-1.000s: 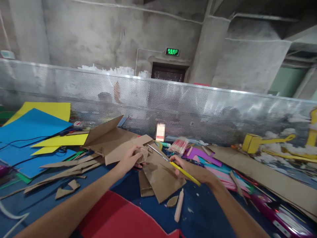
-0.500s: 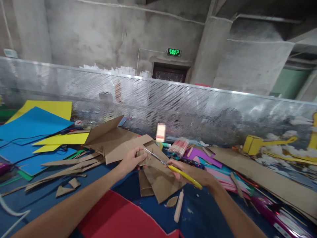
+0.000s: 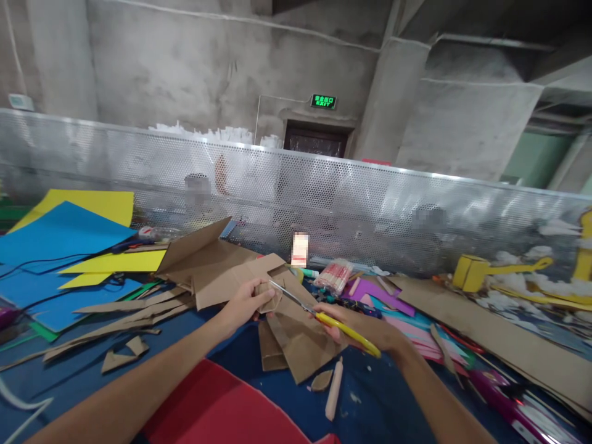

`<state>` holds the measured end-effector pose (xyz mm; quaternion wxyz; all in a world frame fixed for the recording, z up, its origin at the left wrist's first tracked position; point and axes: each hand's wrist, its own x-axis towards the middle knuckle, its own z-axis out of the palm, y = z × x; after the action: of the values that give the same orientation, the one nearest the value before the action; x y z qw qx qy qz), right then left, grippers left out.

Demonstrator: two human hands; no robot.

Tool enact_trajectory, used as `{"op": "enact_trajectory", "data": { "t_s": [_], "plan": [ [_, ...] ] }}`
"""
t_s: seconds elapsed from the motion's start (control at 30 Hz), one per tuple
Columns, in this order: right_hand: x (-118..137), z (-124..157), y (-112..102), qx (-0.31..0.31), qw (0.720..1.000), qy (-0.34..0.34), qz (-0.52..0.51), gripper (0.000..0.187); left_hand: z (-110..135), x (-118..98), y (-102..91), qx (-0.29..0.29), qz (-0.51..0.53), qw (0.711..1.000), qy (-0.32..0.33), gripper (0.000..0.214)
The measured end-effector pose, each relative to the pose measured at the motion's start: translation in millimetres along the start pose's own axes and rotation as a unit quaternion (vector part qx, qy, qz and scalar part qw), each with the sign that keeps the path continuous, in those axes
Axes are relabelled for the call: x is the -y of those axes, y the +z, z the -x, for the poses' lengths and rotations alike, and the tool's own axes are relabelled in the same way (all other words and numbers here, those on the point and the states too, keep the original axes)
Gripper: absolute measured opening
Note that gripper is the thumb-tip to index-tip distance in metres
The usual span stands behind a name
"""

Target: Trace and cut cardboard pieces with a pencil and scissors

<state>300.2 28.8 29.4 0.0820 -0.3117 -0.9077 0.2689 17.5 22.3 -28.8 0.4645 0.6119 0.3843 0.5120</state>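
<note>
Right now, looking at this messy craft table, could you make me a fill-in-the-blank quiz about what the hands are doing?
The right hand holds scissors with ____ handles.
The left hand pinches a small brown piece of ____.
The big sheet at the bottom edge is ____.
The exit sign above the doorway glows ____.
Missing words: yellow, cardboard, red, green.

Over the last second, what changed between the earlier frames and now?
The right hand brought the yellow-handled scissors down and slightly left, so the blade tips now reach the small cardboard piece. The left hand kept hold of that piece; the cardboard scraps around them lie as before.
</note>
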Motion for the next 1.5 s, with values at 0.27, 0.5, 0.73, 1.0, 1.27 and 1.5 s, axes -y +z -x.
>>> {"op": "enact_trajectory", "data": {
  "t_s": [0.27, 0.5, 0.73, 1.0, 1.27, 1.5],
  "plan": [
    [4.4, -2.9, -0.9, 0.015, 1.0, 0.013, -0.008, 0.055, -3.0, 8.1, -3.0, -0.002, -0.022, 1.0, 0.007, 0.044],
    [-6.6, -3.2, -0.7, 0.009, 1.0, -0.024, -0.008, 0.05, -3.0, 9.1, -2.0, -0.005, 0.002, 1.0, -0.001, 0.044],
    [-11.8, -6.0, 2.5, 0.011, 0.999, -0.038, -0.019, 0.033, -3.2, 10.4, -1.8, -0.008, -0.002, 1.0, -0.004, 0.047],
    [0.0, -8.6, 2.5, 0.017, 0.999, -0.011, -0.046, 0.036, -2.0, 7.4, -0.7, -0.01, -0.02, 1.0, 0.003, 0.048],
    [-0.2, -9.5, 6.5, 0.0, 0.997, 0.022, -0.069, 0.039, -0.3, 5.3, 0.5, -0.034, -0.03, 0.999, 0.0, 0.048],
    [-0.7, -10.9, 14.0, -0.028, 0.996, 0.049, -0.075, 0.039, -2.2, 7.6, -4.2, -0.026, -0.04, 0.999, 0.011, 0.049]
  ]
}}
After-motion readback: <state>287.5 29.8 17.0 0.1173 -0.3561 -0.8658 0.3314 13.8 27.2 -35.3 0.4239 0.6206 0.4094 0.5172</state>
